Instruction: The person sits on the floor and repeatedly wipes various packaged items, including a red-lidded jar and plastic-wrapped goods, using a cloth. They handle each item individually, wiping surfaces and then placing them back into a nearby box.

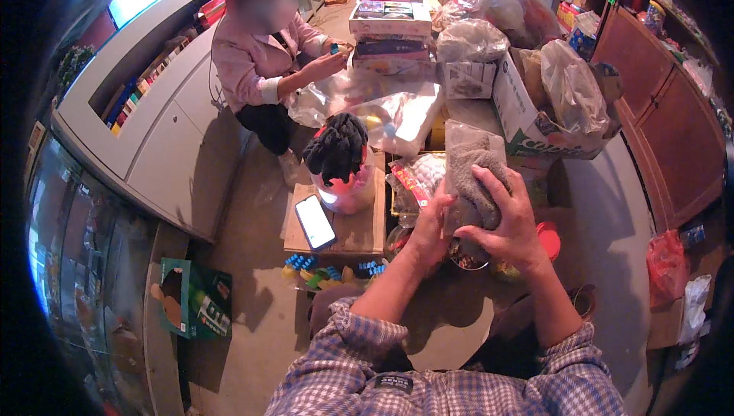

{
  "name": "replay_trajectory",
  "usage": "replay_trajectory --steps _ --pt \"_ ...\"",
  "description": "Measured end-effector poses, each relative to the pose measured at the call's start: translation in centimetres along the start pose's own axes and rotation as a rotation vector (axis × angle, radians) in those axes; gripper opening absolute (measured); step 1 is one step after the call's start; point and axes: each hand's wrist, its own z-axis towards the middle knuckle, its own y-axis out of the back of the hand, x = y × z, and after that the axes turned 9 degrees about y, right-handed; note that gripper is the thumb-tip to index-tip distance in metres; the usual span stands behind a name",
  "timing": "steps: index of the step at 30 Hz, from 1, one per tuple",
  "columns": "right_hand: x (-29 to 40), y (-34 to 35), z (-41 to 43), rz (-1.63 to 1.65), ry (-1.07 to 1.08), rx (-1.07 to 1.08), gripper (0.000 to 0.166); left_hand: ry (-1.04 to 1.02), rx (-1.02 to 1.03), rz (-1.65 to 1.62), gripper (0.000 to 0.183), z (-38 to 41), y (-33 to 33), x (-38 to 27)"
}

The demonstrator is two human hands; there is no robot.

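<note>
A clear plastic bag stands out in front of me, with a folded grey-brown fabric item inside or against it; which of the two is hard to tell. My left hand grips the bag's lower left edge. Across the fabric's right side lies my right hand, fingers curled over it. Just left of the bag is a packet with red and yellow print beside white items. A transparent jar topped with dark knitted gloves stands on a cardboard box, near a lit smartphone.
Another person sits at the back left, holding a small item. Stacked boxes stand at the back, and an open carton with plastic bags is at the right. Blue and yellow small items lie near my knees. A green carton rests on the floor.
</note>
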Motion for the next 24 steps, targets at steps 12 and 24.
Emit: replay_trajectory --steps 12,24 --pt "-0.7 -1.7 -0.4 0.101 0.028 -0.036 0.055 0.004 -0.23 -0.002 0.045 1.5 1.6 2.2" --pt "-6.6 -1.0 -0.9 -0.005 -0.332 -0.269 0.048 -0.059 -0.247 0.307 0.056 1.6 0.0 6.4"
